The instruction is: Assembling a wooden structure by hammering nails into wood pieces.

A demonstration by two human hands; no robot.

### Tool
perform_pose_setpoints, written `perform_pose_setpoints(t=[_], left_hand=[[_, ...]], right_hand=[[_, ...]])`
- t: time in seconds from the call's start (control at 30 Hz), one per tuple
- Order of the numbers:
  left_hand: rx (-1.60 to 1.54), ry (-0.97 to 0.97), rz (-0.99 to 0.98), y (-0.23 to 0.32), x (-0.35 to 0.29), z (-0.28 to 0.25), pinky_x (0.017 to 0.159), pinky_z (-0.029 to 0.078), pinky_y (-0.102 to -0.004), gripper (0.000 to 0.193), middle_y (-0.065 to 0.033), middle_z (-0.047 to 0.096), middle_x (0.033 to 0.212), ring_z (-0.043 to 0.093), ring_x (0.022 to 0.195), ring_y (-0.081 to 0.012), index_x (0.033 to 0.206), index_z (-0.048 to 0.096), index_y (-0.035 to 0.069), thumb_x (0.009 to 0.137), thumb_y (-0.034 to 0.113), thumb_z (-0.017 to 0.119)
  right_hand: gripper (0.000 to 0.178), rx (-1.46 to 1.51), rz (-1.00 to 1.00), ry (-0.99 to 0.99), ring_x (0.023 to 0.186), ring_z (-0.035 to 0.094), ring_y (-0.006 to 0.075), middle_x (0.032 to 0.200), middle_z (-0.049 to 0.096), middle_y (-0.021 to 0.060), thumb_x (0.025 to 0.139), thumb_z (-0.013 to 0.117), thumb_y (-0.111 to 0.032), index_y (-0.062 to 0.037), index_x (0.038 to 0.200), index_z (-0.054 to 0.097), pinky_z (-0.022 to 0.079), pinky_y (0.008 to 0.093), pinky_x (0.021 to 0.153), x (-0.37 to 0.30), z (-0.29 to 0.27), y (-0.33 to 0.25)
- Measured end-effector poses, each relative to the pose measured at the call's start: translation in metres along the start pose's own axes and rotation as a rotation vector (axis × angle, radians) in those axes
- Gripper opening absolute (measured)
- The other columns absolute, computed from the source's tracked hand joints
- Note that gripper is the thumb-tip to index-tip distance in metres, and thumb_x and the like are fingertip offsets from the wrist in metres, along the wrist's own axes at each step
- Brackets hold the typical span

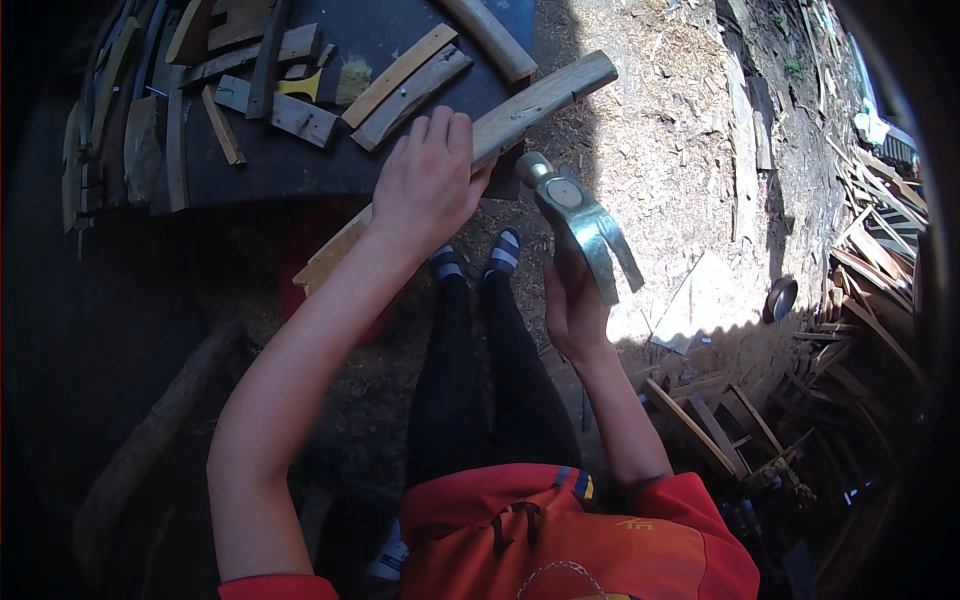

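Note:
My left hand is wrapped round the middle of a weathered wooden plank, which slants from lower left up to the upper right near the table's edge. My right hand grips a claw hammer. The hammer's round face points up toward the plank and its two claws point down to the right. Most of its handle is hidden behind the head and my fingers. A small gap shows between hammer head and plank.
A dark table at the upper left carries several wooden pieces and a yellow-handled brush. Wood scraps pile up at the right. A round dark object lies on the shavings-strewn ground. A log lies at lower left.

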State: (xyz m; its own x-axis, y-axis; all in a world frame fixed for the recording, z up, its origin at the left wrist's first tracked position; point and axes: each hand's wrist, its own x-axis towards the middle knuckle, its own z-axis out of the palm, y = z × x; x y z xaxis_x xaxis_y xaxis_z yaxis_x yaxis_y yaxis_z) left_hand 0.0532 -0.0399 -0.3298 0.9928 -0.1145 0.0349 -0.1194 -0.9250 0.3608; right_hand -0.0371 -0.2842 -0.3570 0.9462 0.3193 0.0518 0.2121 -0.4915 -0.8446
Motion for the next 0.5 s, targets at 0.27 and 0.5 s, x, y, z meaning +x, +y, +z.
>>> perform_pose_setpoints(t=[0.27, 0.5], left_hand=[[0.029, -0.002, -0.001, -0.001, 0.0, -0.001, 0.084, 0.054, -0.0421, 0.04, -0.0125, 0.056, 0.108, 0.061, 0.102, -0.0304, 0.112, 0.055, 0.001, 0.09, 0.027, 0.077], [0.021, 0.033, -0.013, -0.003, -0.002, -0.003, 0.085, 0.057, -0.0436, 0.043, -0.015, 0.055, 0.106, 0.062, 0.102, -0.0338, 0.11, 0.052, -0.001, 0.09, 0.028, 0.078]], right_hand=[[0.042, -0.009, 0.21, -0.091, 0.103, 0.067, 0.0447, 0.115, 0.068, 0.0302, 0.101, 0.061, -0.004, 0.0093, 0.139, 0.05, 0.053, 0.0457, 0.091, 0.021, 0.008, -0.012], [0.041, 0.161, -0.065, 0.066, 0.083, 0.066, 0.0164, 0.099, 0.064, 0.0154, 0.106, 0.059, -0.012, 0.0011, 0.14, 0.041, 0.051, 0.0294, 0.069, 0.008, -0.02, -0.03]])
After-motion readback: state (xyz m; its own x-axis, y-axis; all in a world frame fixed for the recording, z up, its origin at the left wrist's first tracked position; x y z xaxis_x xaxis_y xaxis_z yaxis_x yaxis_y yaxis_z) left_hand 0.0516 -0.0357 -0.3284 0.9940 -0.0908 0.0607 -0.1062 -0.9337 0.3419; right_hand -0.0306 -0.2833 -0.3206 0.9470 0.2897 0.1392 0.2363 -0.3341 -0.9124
